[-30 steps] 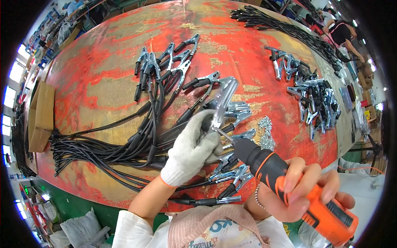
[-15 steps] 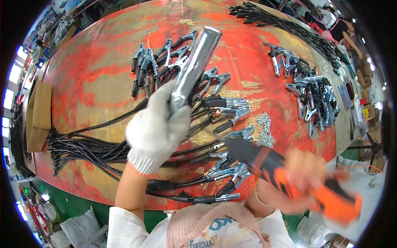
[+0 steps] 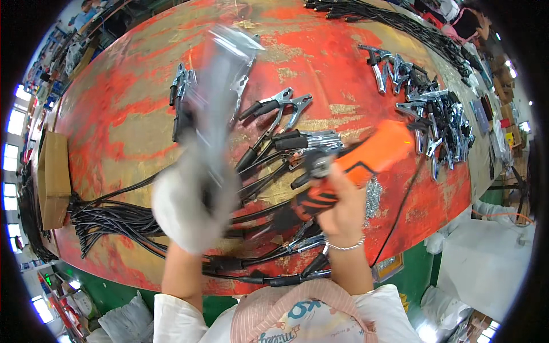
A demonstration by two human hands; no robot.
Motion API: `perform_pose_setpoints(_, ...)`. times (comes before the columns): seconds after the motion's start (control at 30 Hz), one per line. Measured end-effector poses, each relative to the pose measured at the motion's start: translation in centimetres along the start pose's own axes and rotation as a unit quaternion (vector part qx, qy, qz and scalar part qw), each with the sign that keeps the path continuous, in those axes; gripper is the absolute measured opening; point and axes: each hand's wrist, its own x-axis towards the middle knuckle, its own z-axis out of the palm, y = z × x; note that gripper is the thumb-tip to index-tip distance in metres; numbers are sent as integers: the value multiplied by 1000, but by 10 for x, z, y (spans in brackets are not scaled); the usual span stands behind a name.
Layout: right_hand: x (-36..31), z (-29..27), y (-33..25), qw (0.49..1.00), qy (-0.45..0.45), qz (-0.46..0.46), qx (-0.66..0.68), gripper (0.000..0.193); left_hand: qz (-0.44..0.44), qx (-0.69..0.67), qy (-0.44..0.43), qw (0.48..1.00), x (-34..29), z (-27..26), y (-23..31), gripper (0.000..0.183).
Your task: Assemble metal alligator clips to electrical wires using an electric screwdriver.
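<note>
My left hand point(image 3: 186, 208), in a white knitted glove, is closed around a silver metal clamp point(image 3: 217, 108) that points up and away from me. Motion smears both, so the clamp's jaws and any cable in it are unclear. My bare right hand point(image 3: 346, 214) grips an orange and black power screwdriver point(image 3: 369, 160). Its dark front end slants down and left toward the gloved hand, apart from it. Under and beside my hands lie clamps with black handles point(image 3: 294, 140), several of them next to black cable ends.
A bundle of black cables point(image 3: 117, 220) spreads from the left beside a cardboard box point(image 3: 55, 180). Small silver screws point(image 3: 373, 200) lie right of my right hand. Loose clamps point(image 3: 437, 123) are heaped at the right; more black cables point(image 3: 394, 31) lie at the far right. A thin cord point(image 3: 400, 220) trails from the screwdriver.
My left hand has moved left and slightly toward me with the clamp. The screwdriver has swung from the lower right to the middle, its orange end now pointing up and right.
</note>
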Motion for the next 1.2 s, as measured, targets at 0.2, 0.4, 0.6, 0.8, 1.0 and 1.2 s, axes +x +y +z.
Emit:
perform_pose_setpoints(0.2, 11, -22, -54, 981, 34, -186, -51, 41, -163, 205, 13, 965, 78, 58, -133, 51)
perform_pose_setpoints(0.4, 3, -51, -77, 962, 65, -246, -101, 38, 120, 212, -10, 970, 26, 77, -66, 30)
perform_pose_setpoints(0.6, 10, -46, -71, 966, 16, -238, -100, 36, 193, 145, -174, 955, -35, 124, -9, 37)
perform_pose_setpoints(0.8, 4, -58, -76, 963, 37, -247, -99, 45, 214, 233, -258, 913, -26, 141, 1, 32)
perform_pose_setpoints(1.0, -6, -71, -90, 958, 41, -267, -93, 53, 128, 239, -360, 893, -28, 135, 22, 45)
perform_pose_setpoints(1.2, -15, -79, -101, 962, 23, -265, -59, 56, 133, 206, -310, 919, -36, 138, 11, 44)
